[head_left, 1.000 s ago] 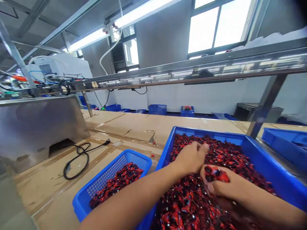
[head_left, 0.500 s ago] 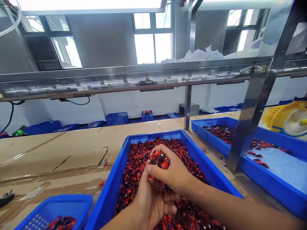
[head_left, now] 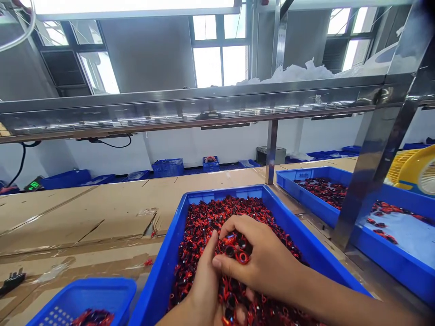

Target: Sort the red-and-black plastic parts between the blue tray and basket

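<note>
A deep blue tray (head_left: 159,267) is filled with small glossy red-and-black pieces (head_left: 217,215), some of them ring-shaped. Over the middle of the tray, my right hand (head_left: 263,251) curls its thumb and fingers round a clump of these pieces. My left hand (head_left: 205,283) is cupped beside and below it, thumb up, with pieces lying against its palm and fingers. The two hands meet at the thumbs. Part of my left hand's fingers is hidden by the pieces and by my right hand.
A small blue basket (head_left: 98,290) with a few pieces stands at the lower left. On the right are another blue tray (head_left: 306,197), a metal post (head_left: 367,167) and a yellow fan (head_left: 411,170). A black plug (head_left: 13,280) lies on the cardboard-covered table (head_left: 84,217). A metal shelf beam (head_left: 163,108) crosses above.
My right hand has moved slightly down and right, tipping over more. My left hand has sunk lower, its fingers now among the pieces. The view has shifted a little.
</note>
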### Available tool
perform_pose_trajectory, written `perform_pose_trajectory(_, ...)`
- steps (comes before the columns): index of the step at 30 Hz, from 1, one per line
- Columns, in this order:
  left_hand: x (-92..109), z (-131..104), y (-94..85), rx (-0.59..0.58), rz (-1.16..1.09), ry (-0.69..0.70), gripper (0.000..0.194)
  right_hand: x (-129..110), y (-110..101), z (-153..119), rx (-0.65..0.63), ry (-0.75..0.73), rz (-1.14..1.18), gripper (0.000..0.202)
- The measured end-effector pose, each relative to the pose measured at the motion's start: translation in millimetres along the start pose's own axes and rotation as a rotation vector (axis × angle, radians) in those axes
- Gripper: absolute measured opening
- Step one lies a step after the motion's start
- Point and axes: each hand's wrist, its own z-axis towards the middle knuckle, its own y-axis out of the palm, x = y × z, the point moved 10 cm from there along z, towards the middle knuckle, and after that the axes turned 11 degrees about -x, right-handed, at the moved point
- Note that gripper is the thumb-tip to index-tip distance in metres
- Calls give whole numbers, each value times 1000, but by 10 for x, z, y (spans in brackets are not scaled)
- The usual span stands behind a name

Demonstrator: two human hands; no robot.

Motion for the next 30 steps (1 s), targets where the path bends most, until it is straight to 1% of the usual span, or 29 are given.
perform_pose_trajectory(4, -4, -72, 165, -172, -14, -69, 69, -18, 14, -36, -5, -5, 18, 26)
perform_pose_trajectory(6, -16, -70, 204, -217, 7, -80, 73, -29, 31, -39, -20, 0, 33, 26)
perform_pose_trajectory(8, -41, -55, 194, -201, 40, -85, 78, -37, 62, -31, -54, 3, 48, 22)
perform_pose_trajectory(10, -44, -49, 160, -152, 48, -57, 79, -38, 86, -23, -85, 4, 66, 15)
perform_pose_trajectory(13, -44, -64, 130, -110, -3, -16, 77, -17, 89, -20, -98, 1, 85, 7)
perform_pose_trajectory(18, -77, -64, 183, -208, -137, -43, 54, 82, 75, -19, -83, 27, 133, 23)
perform_pose_trajectory(20, -46, -59, 154, -191, -155, -16, 50, 135, 36, -28, -37, 65, 121, 26)
perform_pose_trajectory(23, 34, -74, 135, -163, -138, 48, 49, 177, -44, -47, 45, 108, 59, 30)
perform_pose_trajectory(25, 59, -95, 134, -147, -122, 58, 48, 127, -89, -53, 79, 72, -2, 29)
perform_pose_trajectory(28, 62, -114, 117, -122, -107, 42, 45, -31, -143, -68, 110, -54, -94, 29)
perform_pose_trajectory(30, 69, -109, 119, -133, -92, 44, 44, -111, -172, -83, 118, -112, -112, 30)
